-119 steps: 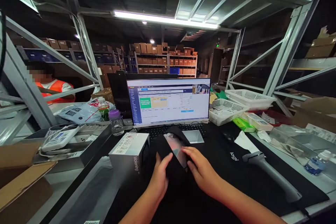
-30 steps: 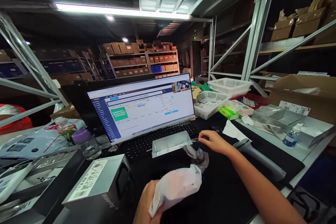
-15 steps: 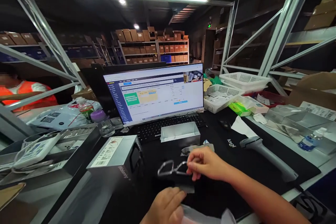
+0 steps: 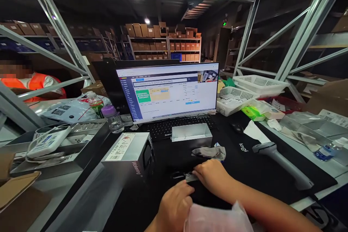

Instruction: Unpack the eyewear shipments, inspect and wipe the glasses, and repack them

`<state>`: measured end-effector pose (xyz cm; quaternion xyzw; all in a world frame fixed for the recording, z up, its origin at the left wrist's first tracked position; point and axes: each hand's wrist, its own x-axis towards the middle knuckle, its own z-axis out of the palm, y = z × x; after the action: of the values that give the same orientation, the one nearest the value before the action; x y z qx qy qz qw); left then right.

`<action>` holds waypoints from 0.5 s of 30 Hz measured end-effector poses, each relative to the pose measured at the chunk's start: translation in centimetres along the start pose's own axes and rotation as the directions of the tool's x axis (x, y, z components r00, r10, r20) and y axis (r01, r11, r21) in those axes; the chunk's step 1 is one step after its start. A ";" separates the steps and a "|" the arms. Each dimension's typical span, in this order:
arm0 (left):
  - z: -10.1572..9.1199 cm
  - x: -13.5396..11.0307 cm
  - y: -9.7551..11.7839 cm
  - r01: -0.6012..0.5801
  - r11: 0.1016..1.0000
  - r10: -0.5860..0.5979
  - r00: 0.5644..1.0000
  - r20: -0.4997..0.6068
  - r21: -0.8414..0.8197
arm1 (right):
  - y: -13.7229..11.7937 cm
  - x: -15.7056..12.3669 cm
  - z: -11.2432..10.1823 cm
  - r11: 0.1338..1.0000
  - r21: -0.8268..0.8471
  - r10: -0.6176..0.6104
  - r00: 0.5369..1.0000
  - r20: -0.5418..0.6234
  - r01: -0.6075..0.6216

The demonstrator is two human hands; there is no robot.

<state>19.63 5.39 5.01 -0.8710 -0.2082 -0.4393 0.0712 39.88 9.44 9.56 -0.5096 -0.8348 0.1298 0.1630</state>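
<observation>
My left hand [image 4: 176, 200] is closed, its fingertips pinching a small pale, see-through piece [image 4: 191, 177] that lies between both hands. My right hand [image 4: 213, 177] bends in from the right, fingers pressed together at the right end of a pair of glasses [image 4: 178, 175]. Only part of the glasses shows, low over the black mat, and the fingers cover the rest. Below the hands, a frosted plastic bag [image 4: 217, 219] fills the near edge. Just beyond the right hand lies a grey cloth pouch [image 4: 208, 152], and behind it an open silver box [image 4: 191, 135].
A silver-and-black carton [image 4: 129, 157] stands left of my hands. A computer monitor [image 4: 171, 94] and keyboard [image 4: 154, 129] are at the back. Toward the right lie a mouse [image 4: 236, 128] and a barcode scanner [image 4: 282, 165]. A person in an orange vest [image 4: 36, 81] is at far left.
The glasses have come down from a raised, upright view to low over the mat, and my right hand has moved closer to my left. The camera view has shifted slightly.
</observation>
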 end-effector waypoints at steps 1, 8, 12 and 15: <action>-0.2 -0.1 -0.3 0.062 0.998 -0.062 0.998 -0.022 -0.016 | 0.5 0.3 -0.2 0.999 0.044 -0.006 1.000 -0.024 0.007; -2.1 -0.1 -2.1 0.504 0.860 -0.509 0.840 -0.188 -0.080 | 4.0 0.9 -4.3 0.927 0.373 0.046 0.971 -0.236 0.046; -1.8 0.1 -2.0 0.694 0.680 -0.733 0.647 -0.211 -0.234 | 3.6 -0.2 -5.7 0.815 0.553 -0.006 0.958 -0.287 0.171; -1.4 0.4 -1.6 0.688 0.648 -0.759 0.618 -0.204 -0.326 | 2.4 -0.6 -5.4 0.750 0.607 -0.113 0.956 -0.271 0.261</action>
<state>18.18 6.58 6.08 -0.6291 -0.4798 -0.5861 -0.1747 44.25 10.19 13.52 -0.3483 -0.7652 0.3313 0.4283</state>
